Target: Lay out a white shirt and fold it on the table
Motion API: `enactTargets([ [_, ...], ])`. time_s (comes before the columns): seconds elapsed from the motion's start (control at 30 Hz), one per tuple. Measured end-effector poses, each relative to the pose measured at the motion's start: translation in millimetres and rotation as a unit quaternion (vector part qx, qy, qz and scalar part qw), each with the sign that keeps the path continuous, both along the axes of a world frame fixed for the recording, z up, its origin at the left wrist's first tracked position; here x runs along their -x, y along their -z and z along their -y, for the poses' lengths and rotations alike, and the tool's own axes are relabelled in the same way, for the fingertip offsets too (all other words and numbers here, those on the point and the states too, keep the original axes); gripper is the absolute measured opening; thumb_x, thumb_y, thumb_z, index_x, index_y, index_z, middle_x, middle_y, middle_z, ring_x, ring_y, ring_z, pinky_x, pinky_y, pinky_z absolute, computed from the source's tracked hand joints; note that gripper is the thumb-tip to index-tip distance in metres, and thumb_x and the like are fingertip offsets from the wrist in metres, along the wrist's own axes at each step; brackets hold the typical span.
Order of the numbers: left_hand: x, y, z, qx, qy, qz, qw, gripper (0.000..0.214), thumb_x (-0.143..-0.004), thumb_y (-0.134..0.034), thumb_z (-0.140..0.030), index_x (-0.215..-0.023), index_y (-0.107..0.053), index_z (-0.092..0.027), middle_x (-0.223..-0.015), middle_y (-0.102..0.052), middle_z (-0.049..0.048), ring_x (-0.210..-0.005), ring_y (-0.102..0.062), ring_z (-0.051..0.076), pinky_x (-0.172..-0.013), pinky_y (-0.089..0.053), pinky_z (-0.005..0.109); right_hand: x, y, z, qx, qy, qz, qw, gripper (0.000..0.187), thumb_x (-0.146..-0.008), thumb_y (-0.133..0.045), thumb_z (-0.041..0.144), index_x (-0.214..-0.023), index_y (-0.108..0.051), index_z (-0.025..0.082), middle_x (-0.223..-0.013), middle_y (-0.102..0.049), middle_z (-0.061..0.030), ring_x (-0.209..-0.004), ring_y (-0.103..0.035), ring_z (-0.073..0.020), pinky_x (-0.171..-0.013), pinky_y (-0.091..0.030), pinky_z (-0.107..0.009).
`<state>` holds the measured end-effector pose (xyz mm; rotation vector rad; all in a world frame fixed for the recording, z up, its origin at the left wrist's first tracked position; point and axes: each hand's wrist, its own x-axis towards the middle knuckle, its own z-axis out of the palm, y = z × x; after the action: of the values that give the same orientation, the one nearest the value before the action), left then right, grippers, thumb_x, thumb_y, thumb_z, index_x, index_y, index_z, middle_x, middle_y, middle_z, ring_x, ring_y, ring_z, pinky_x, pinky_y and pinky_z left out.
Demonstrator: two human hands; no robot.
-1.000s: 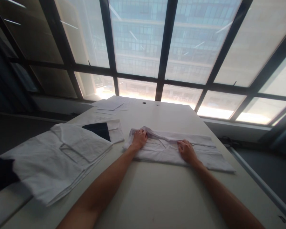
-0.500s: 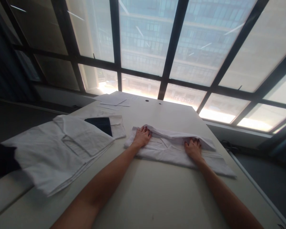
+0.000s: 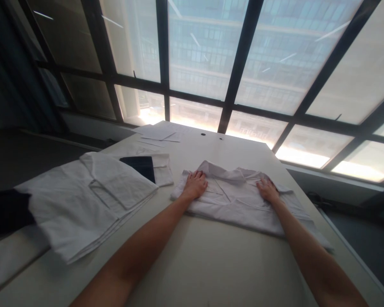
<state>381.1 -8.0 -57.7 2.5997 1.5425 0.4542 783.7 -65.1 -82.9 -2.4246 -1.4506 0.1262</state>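
Observation:
A folded white garment, probably a shirt [image 3: 228, 204], lies crosswise on the white table, with seam lines on its upper layer. My left hand [image 3: 196, 185] rests palm down on its left part, fingers stretched toward the far edge. On the right part lies my right hand [image 3: 268, 189], its fingers apart on the cloth. Between the two hands the far edge of the cloth stands up in a loose, wavy fold. Both forearms reach over the near edge of the garment.
Left on the table [image 3: 230, 273] lies a stack of white garments [image 3: 83, 200] with a dark blue piece [image 3: 141, 167] among them. Dark cloth [image 3: 8, 213] sits at the far left. Paper sheets [image 3: 156, 133] lie at the back, before large windows [image 3: 205, 47].
My right hand has shifted slightly right relative to the left. The far flap, earlier a straighter raised strip, now spreads lower and more wrinkled. The camera view has turned slightly left.

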Motion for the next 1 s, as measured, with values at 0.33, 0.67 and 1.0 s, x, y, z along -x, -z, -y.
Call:
enactTargets([
  [0.33, -3, -6.0, 3, -0.036, 0.006, 0.010, 0.999, 0.036, -0.097, -0.050, -0.025, -0.129, -0.063, -0.017, -0.145, -0.054, 0.0141, -0.137, -0.045, 0.028, -0.116, -0.034, 0.044, 1, -0.1, 4, -0.084, 0.024, 0.008, 0.996, 0.057, -0.097, -0.041, 0.045, -0.142, -0.059, 0.016, -0.143, -0.058, -0.0164, -0.128, -0.055, -0.0304, -0.110, -0.039, -0.043],
  [0.67, -3, 6.3, -1, -0.058, 0.024, 0.019, 0.998, 0.034, -0.098, -0.051, -0.024, -0.130, -0.063, -0.019, -0.142, -0.057, 0.0107, -0.134, -0.049, 0.026, -0.117, -0.032, 0.042, -40, -0.2, 33, -0.159, 0.149, 0.063, 0.974, 0.065, -0.089, -0.045, 0.036, -0.147, -0.049, 0.006, -0.157, -0.037, -0.0256, -0.148, -0.028, -0.0397, -0.113, -0.028, -0.064],
  [1.0, -1, 7.0, -3, 0.008, 0.047, -0.002, 0.999, 0.042, -0.103, -0.044, -0.035, -0.143, -0.052, -0.024, -0.156, -0.045, 0.0092, -0.146, -0.035, 0.031, -0.121, -0.022, 0.057, 11, -28.3, 26, -0.161, -0.111, -0.026, 0.980, 0.036, -0.088, -0.042, 0.040, -0.076, -0.067, 0.018, -0.072, -0.067, -0.0068, -0.072, -0.061, -0.0223, -0.070, -0.046, -0.031],
])
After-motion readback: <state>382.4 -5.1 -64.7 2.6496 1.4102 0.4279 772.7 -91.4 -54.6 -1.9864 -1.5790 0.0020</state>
